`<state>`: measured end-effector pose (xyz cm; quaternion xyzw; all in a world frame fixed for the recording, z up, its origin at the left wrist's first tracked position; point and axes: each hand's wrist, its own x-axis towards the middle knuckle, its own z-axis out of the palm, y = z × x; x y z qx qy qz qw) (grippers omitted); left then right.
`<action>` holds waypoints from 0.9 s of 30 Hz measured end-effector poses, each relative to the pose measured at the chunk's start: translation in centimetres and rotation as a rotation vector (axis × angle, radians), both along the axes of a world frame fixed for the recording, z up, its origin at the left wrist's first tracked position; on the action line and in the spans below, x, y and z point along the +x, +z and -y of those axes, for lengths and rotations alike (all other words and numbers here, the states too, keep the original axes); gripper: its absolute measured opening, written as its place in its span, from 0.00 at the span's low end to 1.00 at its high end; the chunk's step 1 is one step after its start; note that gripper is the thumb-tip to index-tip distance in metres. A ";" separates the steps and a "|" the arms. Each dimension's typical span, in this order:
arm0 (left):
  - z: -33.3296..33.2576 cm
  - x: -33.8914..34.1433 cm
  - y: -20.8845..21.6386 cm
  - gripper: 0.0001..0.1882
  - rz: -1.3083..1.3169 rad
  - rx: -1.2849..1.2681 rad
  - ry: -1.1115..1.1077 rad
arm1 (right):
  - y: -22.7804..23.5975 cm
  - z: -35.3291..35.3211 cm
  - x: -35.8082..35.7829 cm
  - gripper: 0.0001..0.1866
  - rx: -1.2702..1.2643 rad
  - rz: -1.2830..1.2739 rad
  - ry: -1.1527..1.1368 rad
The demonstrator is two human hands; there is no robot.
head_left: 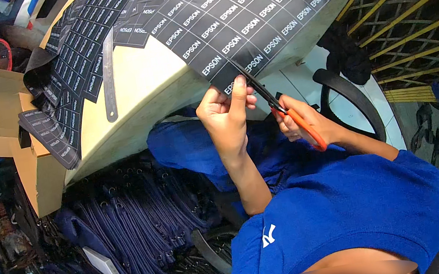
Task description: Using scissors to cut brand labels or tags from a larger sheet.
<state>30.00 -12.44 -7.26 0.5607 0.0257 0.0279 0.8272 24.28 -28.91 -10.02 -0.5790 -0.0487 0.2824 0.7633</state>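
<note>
My left hand (pixel 226 114) pinches the near corner of a large black sheet (pixel 251 5) between thumb and fingers. White lettering and thin white grid lines divide this sheet into rectangles. In my right hand (pixel 315 121) is a pair of scissors (pixel 306 129) with orange handles and dark blades. The blades point up and away, lying over the sheet's near edge between two columns of print, just right of my left thumb. Most of the sheet rests on the pale yellow table (pixel 137 95); its near corner hangs past the edge.
More black printed sheets (pixel 91 28) overlap on the table's left, some drooping over the edge. A metal ruler (pixel 110 80) lies beside them. An open cardboard box (pixel 33 168) stands left. Below are bundled dark blue straps with metal rings (pixel 137 232). A yellow folding lattice gate (pixel 397 20) is right.
</note>
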 end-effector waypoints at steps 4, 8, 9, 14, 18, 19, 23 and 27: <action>0.0 0.0 0.0 0.07 -0.011 -0.002 -0.002 | 0.0 -0.1 0.0 0.16 -0.013 0.006 -0.012; 0.0 -0.1 0.2 0.07 -0.014 0.001 -0.007 | -1.0 0.1 0.0 0.18 -0.206 0.219 -0.035; 0.0 -0.1 0.2 0.07 -0.018 0.010 -0.005 | -1.1 0.1 0.0 0.18 -0.265 0.303 -0.047; -0.1 0.0 0.1 0.07 -0.027 -0.004 -0.013 | -0.9 0.0 -0.1 0.18 -0.284 0.281 -0.051; 0.0 0.0 0.1 0.07 -0.030 -0.012 -0.012 | -0.9 -0.1 -0.2 0.17 -0.301 0.297 -0.075; 0.0 0.0 0.1 0.07 -0.030 -0.011 -0.011 | -0.9 -0.2 -0.2 0.17 -0.299 0.298 -0.073; 0.0 0.0 0.2 0.08 -0.032 -0.013 -0.012 | -1.1 -0.1 -0.2 0.16 -0.318 0.302 -0.078; -0.1 0.0 0.2 0.08 -0.030 -0.009 -0.012 | -1.2 -0.2 -0.2 0.15 -0.341 0.322 -0.088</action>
